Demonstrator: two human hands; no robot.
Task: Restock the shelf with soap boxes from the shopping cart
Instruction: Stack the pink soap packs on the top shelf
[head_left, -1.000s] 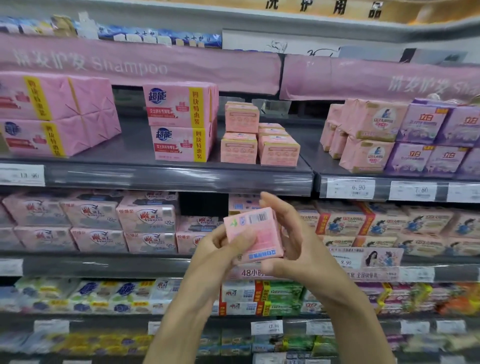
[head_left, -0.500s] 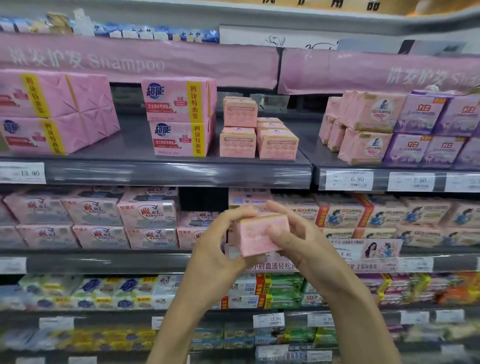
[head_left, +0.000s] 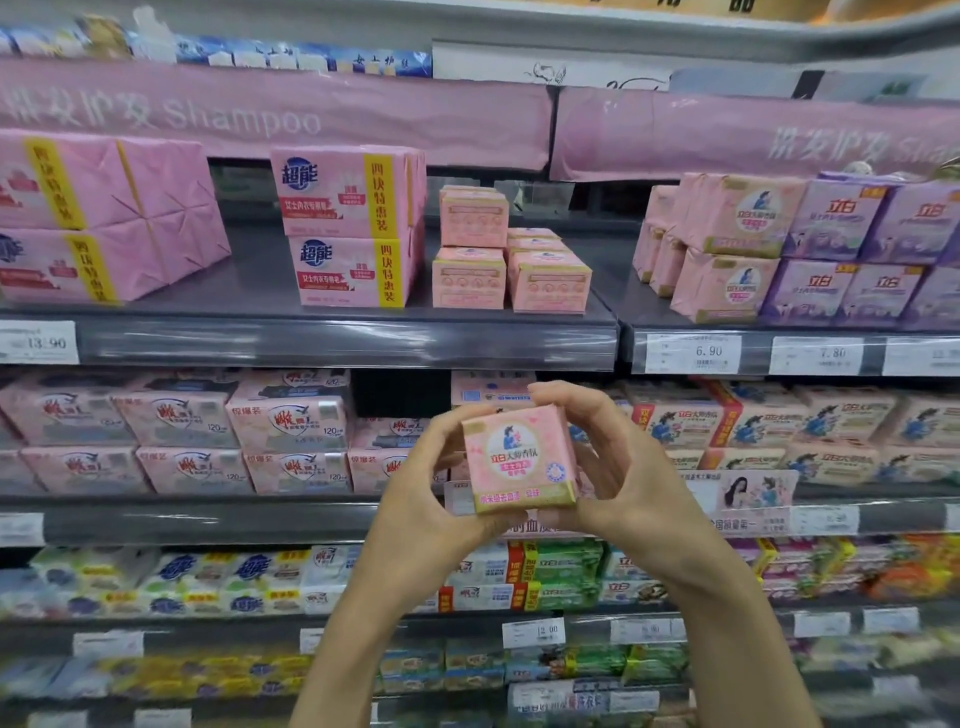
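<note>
Placing step: small pink cardboard soap box (head_left: 519, 457) in mid-air before the grey metal shelf (head_left: 363, 343), fingers of my left hand (head_left: 431, 499) and right hand (head_left: 623, 478) clamped on its sides — next, probably up and right, beside the matching pink soap packs (head_left: 727, 249).

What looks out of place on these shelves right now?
Nothing looks spilled or damaged. On the upper grey shelf, the small pink cardboard boxes are stacked unevenly: two high on the left, one high on the right. A dark gap breaks the row below.
</note>
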